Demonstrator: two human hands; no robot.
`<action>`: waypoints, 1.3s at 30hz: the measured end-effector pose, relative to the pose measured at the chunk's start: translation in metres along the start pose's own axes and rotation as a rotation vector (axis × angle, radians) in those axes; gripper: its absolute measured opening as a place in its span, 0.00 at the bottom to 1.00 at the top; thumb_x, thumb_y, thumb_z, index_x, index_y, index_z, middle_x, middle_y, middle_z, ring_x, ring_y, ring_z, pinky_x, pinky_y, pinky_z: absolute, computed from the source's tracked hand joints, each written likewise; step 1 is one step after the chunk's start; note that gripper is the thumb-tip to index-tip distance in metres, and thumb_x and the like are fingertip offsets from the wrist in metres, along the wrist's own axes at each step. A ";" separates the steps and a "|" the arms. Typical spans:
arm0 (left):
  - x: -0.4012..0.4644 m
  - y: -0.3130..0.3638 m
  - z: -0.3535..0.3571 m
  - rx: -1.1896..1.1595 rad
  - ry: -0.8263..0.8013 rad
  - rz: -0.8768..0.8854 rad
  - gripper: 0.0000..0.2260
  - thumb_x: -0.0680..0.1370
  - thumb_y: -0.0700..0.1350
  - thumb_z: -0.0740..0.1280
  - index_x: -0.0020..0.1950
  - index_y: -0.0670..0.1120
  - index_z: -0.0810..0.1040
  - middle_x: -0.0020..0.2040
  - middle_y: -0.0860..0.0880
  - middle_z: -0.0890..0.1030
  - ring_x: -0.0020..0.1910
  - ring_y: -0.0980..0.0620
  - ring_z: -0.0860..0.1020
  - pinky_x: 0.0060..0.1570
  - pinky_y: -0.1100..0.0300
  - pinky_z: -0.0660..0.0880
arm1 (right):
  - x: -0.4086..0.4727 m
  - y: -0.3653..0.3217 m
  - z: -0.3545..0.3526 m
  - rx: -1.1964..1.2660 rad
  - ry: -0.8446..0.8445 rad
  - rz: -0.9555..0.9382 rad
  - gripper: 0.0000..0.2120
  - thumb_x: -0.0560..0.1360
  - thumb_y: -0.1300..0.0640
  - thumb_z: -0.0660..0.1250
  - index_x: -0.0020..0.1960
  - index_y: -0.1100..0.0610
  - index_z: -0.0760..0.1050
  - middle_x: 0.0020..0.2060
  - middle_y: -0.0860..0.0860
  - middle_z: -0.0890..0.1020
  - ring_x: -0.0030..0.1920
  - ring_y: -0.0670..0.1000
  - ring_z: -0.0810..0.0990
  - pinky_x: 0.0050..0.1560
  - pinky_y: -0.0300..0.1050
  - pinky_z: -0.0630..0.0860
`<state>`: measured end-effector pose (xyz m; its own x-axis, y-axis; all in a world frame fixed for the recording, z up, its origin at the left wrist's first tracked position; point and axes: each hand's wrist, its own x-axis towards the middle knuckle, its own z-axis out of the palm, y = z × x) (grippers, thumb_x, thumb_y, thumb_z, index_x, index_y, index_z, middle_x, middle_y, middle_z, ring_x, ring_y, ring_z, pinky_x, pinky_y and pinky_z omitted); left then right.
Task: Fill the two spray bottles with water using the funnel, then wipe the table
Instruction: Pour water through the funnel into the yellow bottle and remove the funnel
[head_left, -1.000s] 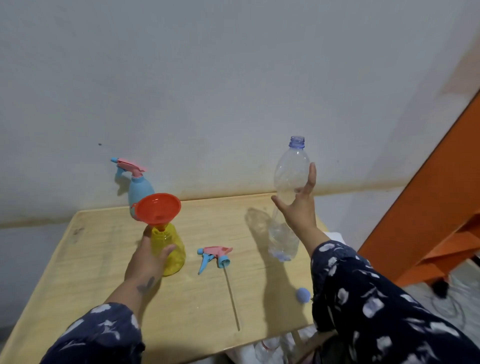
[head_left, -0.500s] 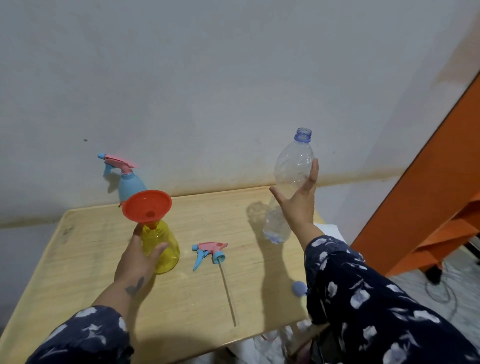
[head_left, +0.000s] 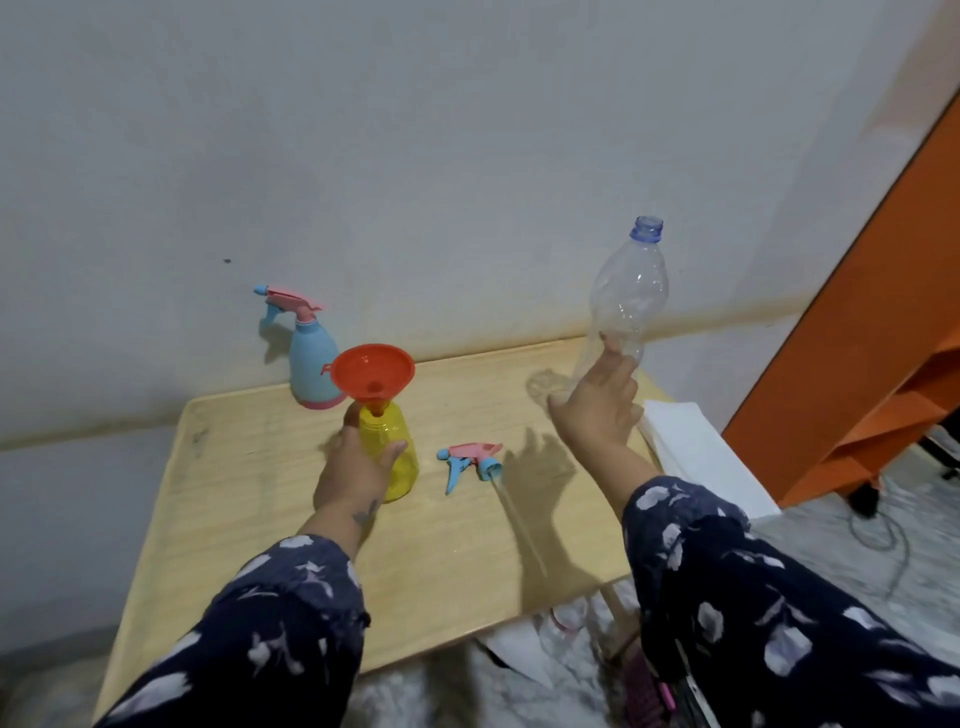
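Note:
A yellow spray bottle (head_left: 397, 457) stands uncapped on the wooden table (head_left: 249, 499), an orange funnel (head_left: 373, 371) seated in its neck. My left hand (head_left: 353, 467) grips the yellow bottle's body. My right hand (head_left: 597, 410) holds a clear plastic water bottle (head_left: 628, 296) upright and raised above the table's right side, its blue-ringed mouth uncapped. A blue spray bottle (head_left: 311, 364) with a pink trigger head stands at the back by the wall. A loose pink-and-blue trigger head (head_left: 470, 460) with its tube lies on the table between my hands.
White folded cloth or paper (head_left: 701, 457) lies off the table's right edge. An orange shelf frame (head_left: 883, 322) rises on the right. Bottles and paper (head_left: 550, 639) lie on the marbled floor below the table's front edge. The wall runs close behind the table.
My right hand has lifted the clear bottle higher and clear of the table. My left hand stays on the yellow bottle. The view has shifted.

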<state>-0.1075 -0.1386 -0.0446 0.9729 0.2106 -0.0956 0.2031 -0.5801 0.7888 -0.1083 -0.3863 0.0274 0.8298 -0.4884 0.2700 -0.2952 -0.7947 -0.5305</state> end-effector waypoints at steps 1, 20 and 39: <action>0.001 -0.001 0.000 0.010 0.001 0.011 0.34 0.75 0.58 0.67 0.76 0.58 0.53 0.71 0.44 0.70 0.67 0.39 0.71 0.60 0.42 0.72 | -0.011 -0.007 0.006 0.023 -0.031 -0.036 0.43 0.70 0.55 0.72 0.75 0.51 0.47 0.66 0.55 0.63 0.64 0.59 0.68 0.60 0.57 0.68; 0.006 -0.012 0.000 -0.119 -0.002 0.073 0.34 0.71 0.60 0.70 0.71 0.67 0.55 0.68 0.54 0.73 0.63 0.45 0.76 0.57 0.44 0.76 | -0.056 -0.118 0.057 0.840 -0.595 -0.180 0.42 0.63 0.49 0.79 0.70 0.47 0.61 0.63 0.46 0.69 0.62 0.49 0.74 0.62 0.46 0.74; 0.012 0.015 -0.011 -0.171 0.003 0.135 0.33 0.68 0.69 0.67 0.70 0.66 0.62 0.66 0.58 0.75 0.63 0.52 0.75 0.59 0.47 0.76 | -0.019 -0.127 0.024 0.911 -0.683 -0.220 0.42 0.64 0.53 0.79 0.71 0.50 0.60 0.62 0.48 0.68 0.62 0.51 0.73 0.57 0.43 0.75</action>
<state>-0.0936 -0.1360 -0.0277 0.9896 0.1422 0.0199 0.0485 -0.4610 0.8861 -0.0759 -0.2677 0.0702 0.9857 0.1451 0.0859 0.1075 -0.1482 -0.9831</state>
